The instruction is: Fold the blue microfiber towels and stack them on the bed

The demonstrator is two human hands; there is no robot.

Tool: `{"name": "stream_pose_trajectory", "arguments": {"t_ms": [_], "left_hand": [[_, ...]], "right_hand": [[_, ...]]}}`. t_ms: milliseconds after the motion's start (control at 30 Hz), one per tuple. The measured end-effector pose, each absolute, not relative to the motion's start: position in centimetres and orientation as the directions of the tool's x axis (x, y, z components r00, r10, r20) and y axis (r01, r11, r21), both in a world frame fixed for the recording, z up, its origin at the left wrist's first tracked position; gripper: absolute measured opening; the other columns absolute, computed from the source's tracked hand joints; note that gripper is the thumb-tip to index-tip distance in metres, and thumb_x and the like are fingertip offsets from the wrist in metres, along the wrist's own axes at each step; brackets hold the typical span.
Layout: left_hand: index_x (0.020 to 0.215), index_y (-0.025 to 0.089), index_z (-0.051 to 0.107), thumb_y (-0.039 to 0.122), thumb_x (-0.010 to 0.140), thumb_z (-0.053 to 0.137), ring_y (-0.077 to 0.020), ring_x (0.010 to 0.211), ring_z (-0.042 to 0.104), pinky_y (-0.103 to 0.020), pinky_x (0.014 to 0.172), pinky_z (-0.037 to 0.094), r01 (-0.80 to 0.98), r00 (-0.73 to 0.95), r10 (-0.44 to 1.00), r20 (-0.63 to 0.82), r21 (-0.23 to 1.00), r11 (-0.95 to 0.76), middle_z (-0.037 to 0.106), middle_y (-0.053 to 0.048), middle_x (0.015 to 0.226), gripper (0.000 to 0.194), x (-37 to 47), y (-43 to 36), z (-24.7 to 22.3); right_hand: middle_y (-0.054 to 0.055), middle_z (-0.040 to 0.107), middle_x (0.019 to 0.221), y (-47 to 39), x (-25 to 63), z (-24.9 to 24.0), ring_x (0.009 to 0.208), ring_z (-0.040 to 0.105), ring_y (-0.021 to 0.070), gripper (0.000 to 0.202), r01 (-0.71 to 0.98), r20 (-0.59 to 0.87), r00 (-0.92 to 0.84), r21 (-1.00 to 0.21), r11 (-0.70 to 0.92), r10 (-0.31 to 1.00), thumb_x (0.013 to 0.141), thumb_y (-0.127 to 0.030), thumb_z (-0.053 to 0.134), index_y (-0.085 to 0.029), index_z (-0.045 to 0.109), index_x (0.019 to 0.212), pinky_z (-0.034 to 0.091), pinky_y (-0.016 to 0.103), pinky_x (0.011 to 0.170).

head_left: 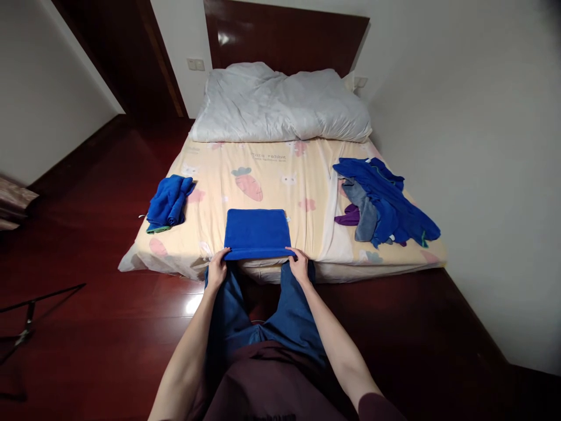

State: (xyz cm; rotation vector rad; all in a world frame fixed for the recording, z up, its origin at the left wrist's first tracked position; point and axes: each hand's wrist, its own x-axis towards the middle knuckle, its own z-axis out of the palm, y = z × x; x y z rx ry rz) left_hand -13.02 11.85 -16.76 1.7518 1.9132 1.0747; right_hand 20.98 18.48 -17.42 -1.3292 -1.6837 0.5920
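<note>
A blue towel (256, 229) lies flat on the near edge of the bed, its front edge turned up in a narrow fold. My left hand (217, 268) pinches the left end of that fold. At the right end, my right hand (298, 266) grips the same edge between thumb and fingers. A small white tag shows on the towel's right side. To the left sits a stack of folded blue towels (169, 202), one with a green edge. A loose heap of blue, grey and purple towels (383, 199) spreads over the right side of the bed.
The bed (267, 175) has a yellow sheet with carrot prints. A bunched white quilt (284, 108) lies at its head, against a dark wooden headboard (284, 35). A wall stands close on the right. On the floor at left is a thin black stand (28, 321).
</note>
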Motion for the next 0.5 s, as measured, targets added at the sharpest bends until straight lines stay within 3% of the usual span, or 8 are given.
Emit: {"name": "stream_pose_trajectory", "arguments": {"t_ms": [100,233,500], "left_hand": [[0.123,0.019,0.064,0.017,0.092,0.041,-0.0239,0.119,0.065,-0.043,0.109,0.05,0.683,-0.267,0.938,0.222,0.73,0.022,0.07,-0.011,0.125,0.038,-13.2,11.6,-16.9],[0.123,0.018,0.06,0.036,0.1,0.042,-0.0257,0.108,0.068,-0.042,0.098,0.054,0.653,-0.348,0.924,0.159,0.748,0.117,0.071,-0.013,0.116,0.034,-12.8,11.5,-17.1],[0.128,0.016,0.057,0.038,0.102,0.042,-0.0253,0.106,0.069,-0.041,0.097,0.055,0.623,-0.374,0.918,0.133,0.769,0.142,0.07,-0.015,0.116,0.037,-12.6,12.7,-17.5]], "right_hand": [[0.012,0.076,0.109,18.3,21.0,-17.6,0.1,0.07,0.0243,0.031,0.509,0.322,0.055,-0.824,0.251,0.945,0.092,-0.027,0.049,-0.018,0.073,0.11,0.056,0.039,0.092],[0.011,0.075,0.089,18.4,21.0,-18.0,0.078,0.069,0.0236,0.042,0.532,0.272,0.162,-0.834,0.148,0.948,0.096,-0.051,0.05,-0.016,0.071,0.107,0.056,0.036,0.078],[0.012,0.076,0.088,19.9,20.6,-18.6,0.075,0.07,0.0246,0.054,0.6,0.233,0.186,-0.797,0.077,0.955,0.099,-0.063,0.042,-0.018,0.072,0.101,0.054,0.033,0.071]]}}
